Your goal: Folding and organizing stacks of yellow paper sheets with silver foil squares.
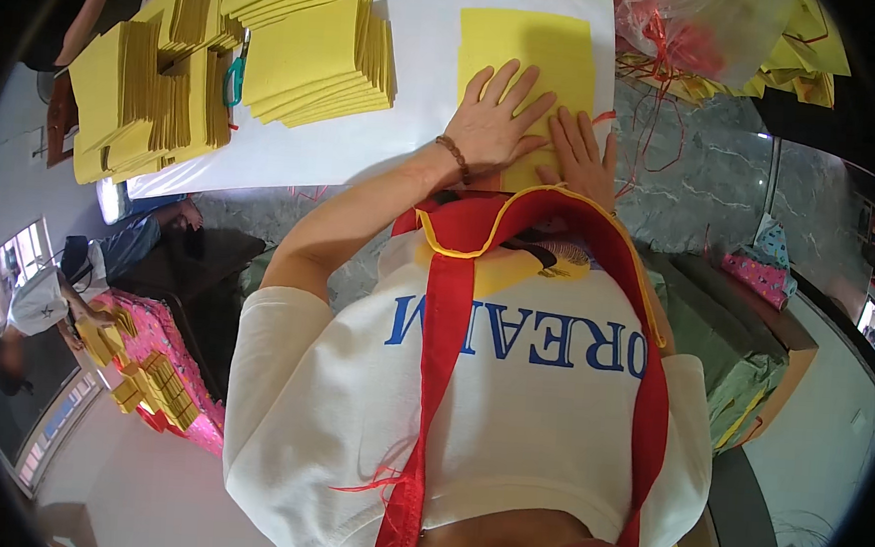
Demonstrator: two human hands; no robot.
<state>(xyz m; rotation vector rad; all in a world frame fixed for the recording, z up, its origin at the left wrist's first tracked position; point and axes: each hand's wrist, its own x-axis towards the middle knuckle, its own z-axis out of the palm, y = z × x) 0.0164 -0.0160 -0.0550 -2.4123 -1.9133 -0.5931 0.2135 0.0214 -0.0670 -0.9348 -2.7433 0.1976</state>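
Observation:
Yellow paper sheets (528, 40) lie at the near right part of a white tabletop (421, 52), their layers slightly offset. My left hand (497, 120) rests flat on them with its fingers spread. Beside it, my right hand (582, 150) lies along the sheets' right edge, fingers stretched out, the fingertips close to the left hand. Neither hand grips anything. A bit of red string or ribbon (604, 116) shows at the table's edge by the right hand. The sheets' near end is partly hidden by my hands and red apron (439, 374).
Fanned stacks of folded yellow paper (305, 60) and more bundles (118, 84) fill the table's left side, with teal-handled scissors (234, 81) between. Clear plastic bags (703, 29) with red string lie right. Another person's forearm (87, 16) is far left; a person works at a pink-covered table (158, 332).

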